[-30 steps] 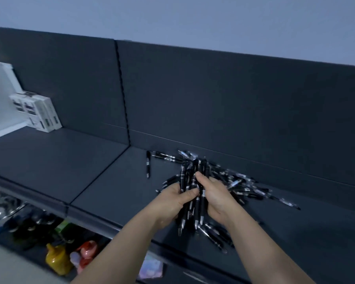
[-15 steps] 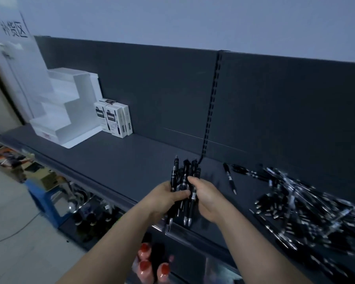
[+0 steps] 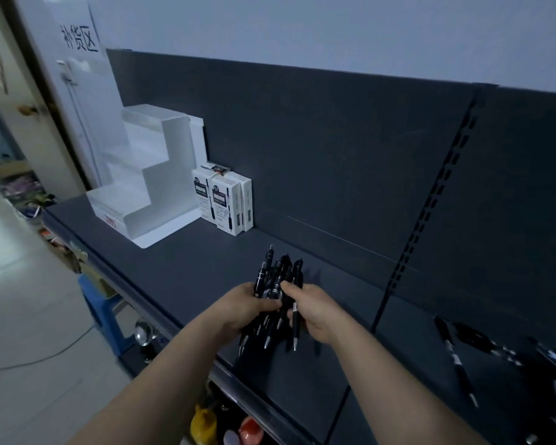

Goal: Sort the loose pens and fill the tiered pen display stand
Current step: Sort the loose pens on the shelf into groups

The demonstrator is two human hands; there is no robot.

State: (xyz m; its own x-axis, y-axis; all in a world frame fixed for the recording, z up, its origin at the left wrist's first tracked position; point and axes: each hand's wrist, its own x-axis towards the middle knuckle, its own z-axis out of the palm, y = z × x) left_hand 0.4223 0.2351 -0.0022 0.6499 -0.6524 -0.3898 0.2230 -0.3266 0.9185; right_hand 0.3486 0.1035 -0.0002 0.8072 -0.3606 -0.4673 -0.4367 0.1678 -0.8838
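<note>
Both left hand [image 3: 243,306] and right hand [image 3: 316,311] fingers tight around 1 pen bundle [image 3: 281,271]; tiered stand [image 3: 170,149] well apart.

A pale wall [image 3: 302,27] rises above a dark grey back panel [image 3: 334,139] with a slotted upright [image 3: 430,213]. A dark shelf [image 3: 190,268] runs beneath. At left, the pale floor [image 3: 23,316] carries a blue stool [image 3: 100,313] and a thin cable [image 3: 45,358]. The light is dim.

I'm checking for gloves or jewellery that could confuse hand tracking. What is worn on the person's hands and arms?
Nothing that shows. The left hand and right hand are bare: no gloves, rings or watch visible. The left forearm and right forearm are bare too, with no sleeve or wristband down to the frame's edge. Dim light could hide small details.
</note>
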